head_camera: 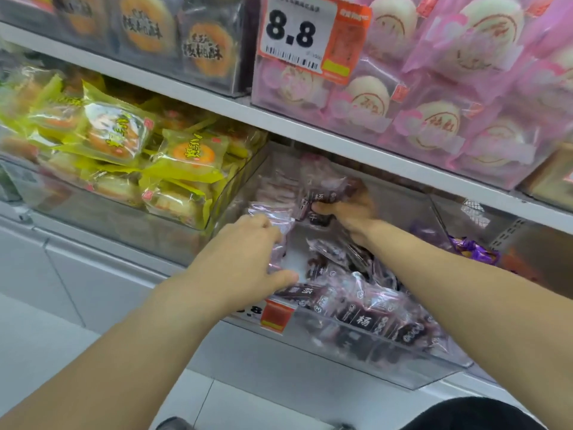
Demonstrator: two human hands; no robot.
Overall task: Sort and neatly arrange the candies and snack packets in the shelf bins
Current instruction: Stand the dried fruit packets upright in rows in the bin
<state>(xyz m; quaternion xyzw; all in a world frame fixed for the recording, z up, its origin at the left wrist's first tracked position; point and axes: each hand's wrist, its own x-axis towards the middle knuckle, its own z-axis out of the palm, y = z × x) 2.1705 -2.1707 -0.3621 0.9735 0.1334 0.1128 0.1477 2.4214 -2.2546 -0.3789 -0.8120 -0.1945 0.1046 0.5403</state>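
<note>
A clear plastic bin (403, 372) on the lower shelf holds several dark purple snack packets (366, 318). My left hand (245, 259) reaches into the bin's left side and grips a stack of pink-clear packets (273, 217) standing against the left wall. My right hand (350, 212) is deeper in the bin and holds a bunch of purple packets (325, 187) lifted above the pile. A bare white patch of the bin floor (293, 259) shows between the hands.
Left of this bin stands a bin of yellow pastry packets (186, 159). The shelf above carries pink bun packets (434, 119), walnut cake packets (204, 48) and an 8.8 price tag (297, 35). Purple-wrapped candies (474, 249) lie in the bin to the right.
</note>
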